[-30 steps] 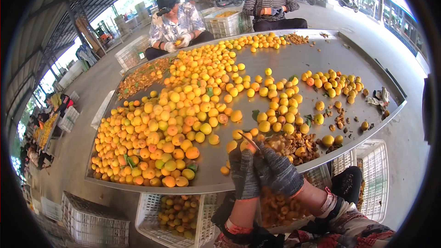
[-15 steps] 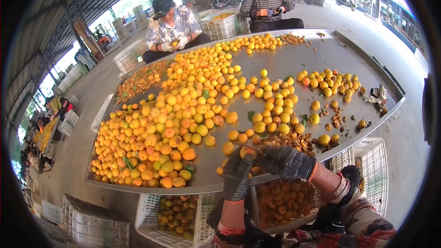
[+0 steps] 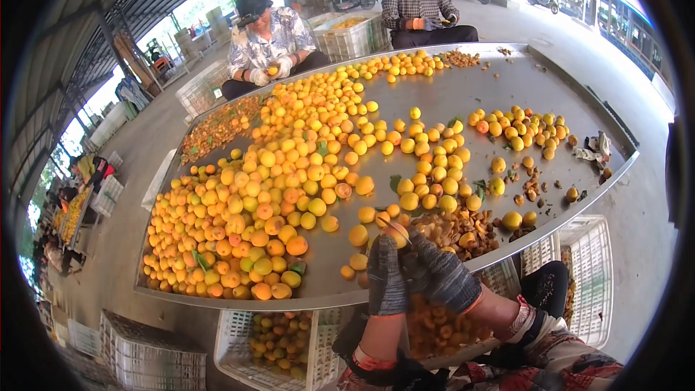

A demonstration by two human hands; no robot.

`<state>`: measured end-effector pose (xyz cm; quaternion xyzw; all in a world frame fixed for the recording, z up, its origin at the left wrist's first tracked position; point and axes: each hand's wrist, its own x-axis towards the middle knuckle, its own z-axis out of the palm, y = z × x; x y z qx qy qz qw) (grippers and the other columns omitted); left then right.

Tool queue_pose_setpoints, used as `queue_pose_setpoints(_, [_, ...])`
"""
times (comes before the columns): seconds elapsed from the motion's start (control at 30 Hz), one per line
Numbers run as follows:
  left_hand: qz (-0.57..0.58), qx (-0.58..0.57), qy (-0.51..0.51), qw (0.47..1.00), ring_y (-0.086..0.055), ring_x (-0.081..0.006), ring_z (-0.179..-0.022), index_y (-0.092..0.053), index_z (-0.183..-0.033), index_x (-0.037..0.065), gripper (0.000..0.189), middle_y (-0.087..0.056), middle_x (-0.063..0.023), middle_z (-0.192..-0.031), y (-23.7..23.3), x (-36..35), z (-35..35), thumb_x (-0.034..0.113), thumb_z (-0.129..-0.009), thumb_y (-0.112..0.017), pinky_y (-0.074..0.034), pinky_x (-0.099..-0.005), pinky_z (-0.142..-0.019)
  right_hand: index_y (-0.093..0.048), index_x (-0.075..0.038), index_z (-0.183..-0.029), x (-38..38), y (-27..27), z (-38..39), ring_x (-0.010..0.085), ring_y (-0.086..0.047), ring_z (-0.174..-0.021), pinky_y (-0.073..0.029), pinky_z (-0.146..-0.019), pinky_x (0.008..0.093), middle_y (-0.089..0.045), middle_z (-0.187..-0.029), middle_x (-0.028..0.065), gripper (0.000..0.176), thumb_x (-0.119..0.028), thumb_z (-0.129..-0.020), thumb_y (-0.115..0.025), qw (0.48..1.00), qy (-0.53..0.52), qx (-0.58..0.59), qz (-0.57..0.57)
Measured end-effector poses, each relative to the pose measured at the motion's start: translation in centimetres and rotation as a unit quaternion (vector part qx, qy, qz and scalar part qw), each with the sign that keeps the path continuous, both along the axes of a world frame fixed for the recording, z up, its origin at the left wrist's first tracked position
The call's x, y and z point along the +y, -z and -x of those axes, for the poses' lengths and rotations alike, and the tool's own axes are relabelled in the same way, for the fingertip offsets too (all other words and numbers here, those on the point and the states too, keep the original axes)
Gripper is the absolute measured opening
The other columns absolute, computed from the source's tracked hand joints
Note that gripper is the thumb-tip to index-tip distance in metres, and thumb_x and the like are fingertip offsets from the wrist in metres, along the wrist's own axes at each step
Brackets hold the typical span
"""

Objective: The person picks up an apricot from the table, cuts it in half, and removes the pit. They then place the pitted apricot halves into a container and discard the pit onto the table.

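Pitting apricots, lower centre of frame. Gloved left hand point(image 3: 386, 275) grips one apricot point(image 3: 395, 233) just above the table rim point(image 3: 217, 297). Gloved right hand point(image 3: 440, 272) is clenched against it; what it holds is unclear. Done: pit pile point(image 3: 463, 230), cut fruit point(image 3: 434, 327) in crate point(image 3: 499, 279) below. Whole-fruit heap point(image 3: 253, 203) at centre left suggests most work remains. Wrists raised, knuckles toward camera.

- Apricot point(image 3: 396, 233): round, yellow-orange, with only its upper part showing above dark gloved fingers.
- It is held between the left hand point(image 3: 384, 275) and the right hand point(image 3: 438, 271), above the table's near rim point(image 3: 289, 303).
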<state>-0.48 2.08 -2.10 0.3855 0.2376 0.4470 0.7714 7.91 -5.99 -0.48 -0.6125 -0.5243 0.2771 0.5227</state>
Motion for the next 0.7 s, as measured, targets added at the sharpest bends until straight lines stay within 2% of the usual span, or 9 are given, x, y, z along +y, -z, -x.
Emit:
queue_pose_setpoints(0.1, [0.015, 0.038, 0.03, 0.999, -0.051, -0.0111, -0.081, -0.052, -0.11, 0.003, 0.038, -0.054, -0.0024, -0.098, -2.9, -0.1, 0.8, 0.033, -0.087, -0.051, -0.044, -0.0226, -0.066, -0.033, -0.002, -0.13, -0.1, 0.3, -1.8, 0.0281, -0.056, -0.097, -0.047, -0.078, 0.0345, -0.047, -0.118, 0.0195, 0.048, -0.012, -0.087, -0.051, 0.996, -0.084, 0.018, -0.006])
queue_pose_setpoints(0.17, [0.004, 0.096, 0.027, 0.995, -0.052, -0.0115, -0.08, -0.051, -0.111, 0.003, 0.038, -0.054, -0.0029, -0.097, -2.8, 0.1, 1.2, 0.034, -0.087, -0.051, -0.045, -0.0223, -0.064, -0.035, -0.009, -0.132, -0.6, -4.6, -1.5, 0.0116, -0.052, -0.097, -0.044, -0.08, 0.0229, -0.054, -0.111, 0.0048, 0.045, -0.004, -0.089, -0.047, 0.859, -0.127, 0.492, 0.066])
queue_pose_setpoints(0.2, [-0.062, 0.103, 0.017, 0.993, -0.052, -0.0119, -0.08, -0.05, -0.112, 0.004, 0.039, -0.054, -0.0033, -0.098, -1.0, 0.8, 1.2, 0.034, -0.088, -0.051, -0.045, -0.0224, -0.063, -0.035, -0.009, -0.132, -0.7, -4.2, -1.7, 0.0116, -0.052, -0.097, -0.044, -0.08, 0.0229, -0.054, -0.111, 0.0048, 0.045, -0.004, -0.089, -0.047, 0.859, -0.127, 0.492, 0.066])
queue_pose_setpoints(0.27, [-0.128, 0.11, 0.005, 0.986, -0.053, -0.0123, -0.08, -0.049, -0.113, 0.005, 0.039, -0.054, -0.0036, -0.098, -0.5, 1.0, 1.1, 0.034, -0.088, -0.05, -0.046, -0.0225, -0.062, -0.035, -0.009, -0.132, -0.4, -2.8, -2.8, 0.0123, -0.051, -0.1, -0.043, -0.083, 0.0236, -0.055, -0.111, 0.0046, 0.045, -0.003, -0.089, -0.047, 0.988, -0.116, 0.005, 0.1])
queue_pose_setpoints(0.37, [-0.094, 0.124, -0.045, 0.987, -0.053, -0.0131, -0.081, -0.048, -0.114, 0.003, 0.042, -0.054, -0.0046, -0.099, -1.2, -0.5, 0.2, 0.037, -0.089, -0.048, -0.047, -0.0236, -0.066, -0.036, -0.006, -0.13, 0.0, 0.1, -1.2, 0.013, -0.05, -0.102, -0.043, -0.084, 0.0253, -0.053, -0.112, 0.0061, 0.045, -0.001, -0.087, -0.048, 0.995, -0.083, -0.045, -0.023])
queue_pose_setpoints(0.47, [0.101, -0.048, -0.042, 0.993, -0.053, -0.0137, -0.079, -0.049, -0.112, 0.002, 0.045, -0.055, -0.0045, -0.097, -0.8, -1.0, -0.8, 0.04, -0.089, -0.046, -0.046, -0.0236, -0.067, -0.038, -0.005, -0.128, -0.4, 1.1, 0.9, 0.0135, -0.05, -0.102, -0.043, -0.085, 0.0264, -0.052, -0.115, 0.008, 0.043, 0.001, -0.087, -0.047, 0.98, 0.04, -0.166, -0.107])
queue_pose_setpoints(0.6, [0.108, 0.026, 0.033, 0.993, -0.053, -0.0137, -0.079, -0.051, -0.11, 0.001, 0.044, -0.055, -0.0039, -0.095, -1.7, -0.6, 0.5, 0.039, -0.089, -0.047, -0.046, -0.0231, -0.066, -0.04, -0.004, -0.126, -1.1, -0.6, -0.2, 0.0142, -0.05, -0.103, -0.043, -0.085, 0.0261, -0.05, -0.118, 0.0105, 0.04, 0.002, -0.087, -0.046, 0.992, -0.048, -0.118, 0.025])
queue_pose_setpoints(0.67, [0.122, 0.039, 0.084, 0.988, -0.053, -0.0135, -0.079, -0.051, -0.111, 0.001, 0.041, -0.056, -0.0039, -0.094, -1.7, -0.2, 0.6, 0.037, -0.089, -0.048, -0.046, -0.0229, -0.066, -0.04, -0.002, -0.125, -0.3, 0.8, -1.2, 0.0154, -0.052, -0.104, -0.043, -0.084, 0.0255, -0.051, -0.118, 0.0115, 0.039, 0.002, -0.086, -0.046, 0.963, -0.056, 0.251, 0.083])
queue_pose_setpoints(0.7, [0.04, 0.078, 0.041, 0.995, -0.054, -0.0141, -0.081, -0.051, -0.112, 0.001, 0.04, -0.056, -0.0048, -0.096, -1.6, -0.2, 0.6, 0.034, -0.089, -0.048, -0.046, -0.0234, -0.067, -0.04, -0.002, -0.125, -0.7, 0.8, -1.6, 0.0154, -0.052, -0.104, -0.043, -0.084, 0.0255, -0.051, -0.118, 0.0115, 0.039, 0.002, -0.086, -0.046, 0.963, -0.056, 0.25, 0.083])
